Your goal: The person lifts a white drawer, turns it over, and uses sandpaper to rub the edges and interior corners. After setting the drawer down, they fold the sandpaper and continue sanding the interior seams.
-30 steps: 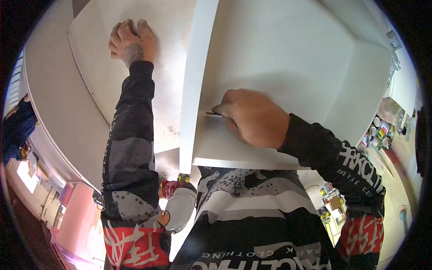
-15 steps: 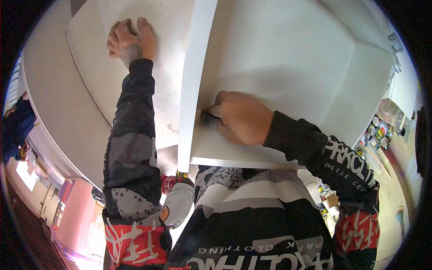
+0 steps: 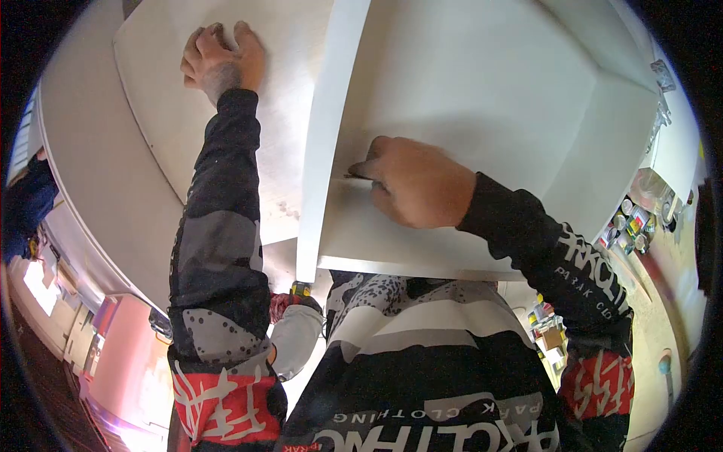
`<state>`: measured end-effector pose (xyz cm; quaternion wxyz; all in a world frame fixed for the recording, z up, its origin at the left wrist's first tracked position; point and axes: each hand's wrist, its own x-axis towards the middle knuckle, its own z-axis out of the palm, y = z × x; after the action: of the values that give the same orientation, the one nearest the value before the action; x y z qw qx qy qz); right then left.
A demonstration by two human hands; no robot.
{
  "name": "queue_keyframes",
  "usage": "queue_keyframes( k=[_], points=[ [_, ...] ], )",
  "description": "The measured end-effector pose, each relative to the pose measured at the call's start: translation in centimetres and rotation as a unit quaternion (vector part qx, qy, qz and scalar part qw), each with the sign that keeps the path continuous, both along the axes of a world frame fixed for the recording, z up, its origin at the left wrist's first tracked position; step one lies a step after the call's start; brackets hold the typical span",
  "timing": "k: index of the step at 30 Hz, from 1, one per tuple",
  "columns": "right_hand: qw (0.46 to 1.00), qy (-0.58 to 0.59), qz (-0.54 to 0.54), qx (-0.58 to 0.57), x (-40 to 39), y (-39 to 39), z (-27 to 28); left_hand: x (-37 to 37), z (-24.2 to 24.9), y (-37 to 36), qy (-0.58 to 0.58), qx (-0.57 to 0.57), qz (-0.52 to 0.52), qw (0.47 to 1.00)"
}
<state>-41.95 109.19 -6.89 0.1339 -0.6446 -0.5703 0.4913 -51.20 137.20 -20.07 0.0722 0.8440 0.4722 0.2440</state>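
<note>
My right hand (image 3: 422,184) is closed, pinching a thin dark piece of sandpaper (image 3: 360,177) between thumb and fingers. It is low inside a white box-like compartment (image 3: 467,83), close to the upright white divider (image 3: 328,143). On the other side of that divider, my left hand (image 3: 224,60) rests on a pale, dusty panel (image 3: 282,98). Its fingers are curled against the surface, and whatever lies under them is hidden. Both hands look dusty.
The compartment's front edge (image 3: 407,266) lies against my torso. Several cans (image 3: 633,222) stand on the floor at right. A person in dark clothing (image 3: 30,200) is at far left. Below the divider, a red-and-white object (image 3: 295,343) with a yellow-black top shows partly.
My right hand has moved slightly up and right, and the sandpaper now shows as a thin edge. My left hand has shifted slightly up. The view has tilted a little.
</note>
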Motion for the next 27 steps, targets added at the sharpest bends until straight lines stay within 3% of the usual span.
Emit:
queue_keyframes(
  k=[5, 8, 10, 13, 17, 23, 25, 27],
  points=[
    [0.998, 0.005, 0.056, -0.039, -0.9, 0.7, -0.2, -0.1, -0.4, -0.1, 0.0, 0.014, -0.008, 1.0],
    [0.998, 0.046, 0.043, 0.027, -0.6, 0.1, -0.5, 0.1, -0.4, -0.1, -0.002, 0.013, -0.009, 1.0],
    [0.995, 0.083, 0.026, -0.049, 0.4, 0.6, 0.3, 0.0, -0.6, 0.0, -0.012, 0.015, -0.008, 1.0],
    [1.0, 0.02, 0.012, 0.011, 0.5, -0.1, 0.2, -0.1, -0.8, -0.1, -0.023, 0.027, -0.018, 0.999],
    [0.999, 0.015, 0.048, -0.015, -0.8, 0.2, -0.5, 0.0, -0.5, 0.0, -0.008, 0.008, -0.015, 1.0],
    [0.993, 0.116, 0.007, -0.025, 0.5, 0.2, 0.8, -0.1, -0.4, 0.0, -0.007, 0.006, 0.0, 1.0],
    [0.999, 0.027, 0.016, 0.026, 0.4, -0.4, 0.2, 0.0, -0.4, 0.1, -0.001, 0.001, -0.002, 1.0],
    [0.999, 0.009, 0.04, 0.016, -0.5, 0.0, -0.1, 0.2, -0.3, 0.0, 0.0, 0.005, -0.001, 1.0]
  ],
)
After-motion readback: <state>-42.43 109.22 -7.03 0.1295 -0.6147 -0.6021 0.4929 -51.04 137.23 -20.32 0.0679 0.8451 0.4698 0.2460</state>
